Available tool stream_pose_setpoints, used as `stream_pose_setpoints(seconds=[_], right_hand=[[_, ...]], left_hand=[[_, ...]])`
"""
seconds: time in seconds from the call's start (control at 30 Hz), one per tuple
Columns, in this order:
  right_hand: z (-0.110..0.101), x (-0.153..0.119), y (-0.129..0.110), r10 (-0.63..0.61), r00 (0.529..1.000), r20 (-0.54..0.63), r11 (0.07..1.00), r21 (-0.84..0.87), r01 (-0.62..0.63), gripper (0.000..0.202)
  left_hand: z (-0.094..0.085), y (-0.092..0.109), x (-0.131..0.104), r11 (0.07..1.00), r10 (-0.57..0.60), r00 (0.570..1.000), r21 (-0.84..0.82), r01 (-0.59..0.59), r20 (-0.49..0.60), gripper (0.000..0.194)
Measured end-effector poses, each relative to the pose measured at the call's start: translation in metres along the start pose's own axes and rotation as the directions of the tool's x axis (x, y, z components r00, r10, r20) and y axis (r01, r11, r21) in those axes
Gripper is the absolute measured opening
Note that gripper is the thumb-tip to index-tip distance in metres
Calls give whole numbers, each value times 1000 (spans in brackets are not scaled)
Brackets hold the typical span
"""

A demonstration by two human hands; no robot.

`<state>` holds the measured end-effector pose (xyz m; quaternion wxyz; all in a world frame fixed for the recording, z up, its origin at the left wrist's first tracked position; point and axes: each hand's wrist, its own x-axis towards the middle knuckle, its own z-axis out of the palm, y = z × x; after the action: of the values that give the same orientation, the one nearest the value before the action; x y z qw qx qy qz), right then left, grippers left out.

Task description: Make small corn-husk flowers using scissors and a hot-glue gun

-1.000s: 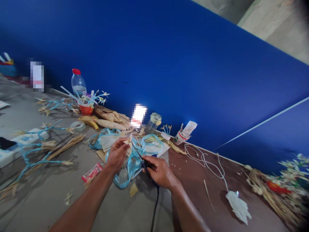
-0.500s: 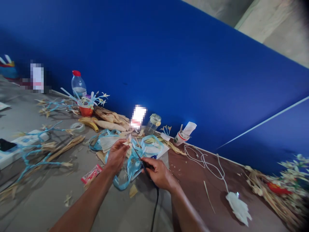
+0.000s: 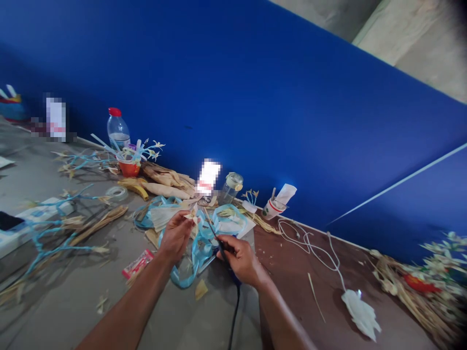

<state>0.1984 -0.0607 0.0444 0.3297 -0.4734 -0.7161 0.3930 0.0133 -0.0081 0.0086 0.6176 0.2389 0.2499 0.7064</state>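
flower, pale and star-shaped (image 3: 193,217), is what everything here can be placed from. it sits at the fingertips of the person's left hand (image 3: 177,236), pinched between thumb and fingers, petals spread out past the tips; whether it has a stem down inside the grip i can't tell. the right hand (image 3: 241,257) is to the right of the flower and a little nearer the body, closed around the dark handle of a slim tool (image 3: 223,252). that tool's long axis slants from the right hand up and leftward, away from the body, and its thin end comes up just beside the flower, on the right, with what looks like a narrow gap between them. so the left hand is clearly the nearer one, while the right reaches toward it only through the tool. a black cord (image 3: 237,311) trails toward the body, below and to the right of the flower. blue ribbon (image 3: 199,253) lies loosely bunched under and to the right of the flower, a clear jar (image 3: 229,189) stands beyond it toward the blue wall (image 3: 237,97), and a red-and-white packet (image 3: 137,263) lies to its left, closer to the body.
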Motion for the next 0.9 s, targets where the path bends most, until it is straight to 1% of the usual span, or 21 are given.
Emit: stream_pose_setpoints(seconds=[0.1, 0.17, 0.23, 0.27, 0.33, 0.4, 0.53, 0.63, 0.7, 0.8, 0.9], right_hand=[[-6, 1, -6, 66, 995, -81, 997, 33, -64, 33], [-9, 2, -8, 97, 988, -117, 994, -40, -103, 33], [-9, 4, -7, 112, 985, -131, 971, -194, -136, 31], [-7, 5, -6, 122, 983, -137, 944, -289, -157, 32], [-3, 7, -4, 157, 975, -154, 862, -460, -212, 36], [1, 8, -2, 184, 969, -166, 779, -576, -247, 40], [6, 9, -7, 209, 967, -143, 692, -677, -250, 38], [13, 10, -13, 250, 962, -111, 617, -747, -247, 34], [20, 11, -17, 271, 960, -75, 575, -787, -224, 32], [31, 15, -20, 263, 964, -49, 542, -818, -190, 33], [40, 20, -21, 252, 967, -44, 541, -822, -179, 35]], left_hand=[[0, 0, 0, 999, -21, 999, -29, 22, 37, 22], [0, 1, 0, 998, -30, 997, -46, 33, 65, 20], [0, 1, 0, 997, -31, 995, -62, 37, 93, 20], [0, 1, -1, 997, -32, 994, -69, 39, 104, 20], [-1, 1, -1, 996, -41, 992, -70, 50, 121, 20], [-1, 1, -2, 996, -61, 989, -62, 70, 138, 18], [-2, 0, -2, 991, -104, 982, -66, 115, 156, 16], [-3, -2, 0, 987, -104, 983, -105, 121, 153, 16], [-4, -4, 1, 985, -101, 985, -125, 119, 142, 17], [-4, -4, 1, 982, -94, 988, -151, 113, 126, 17], [0, -3, 0, 982, -92, 986, -149, 113, 139, 14]])
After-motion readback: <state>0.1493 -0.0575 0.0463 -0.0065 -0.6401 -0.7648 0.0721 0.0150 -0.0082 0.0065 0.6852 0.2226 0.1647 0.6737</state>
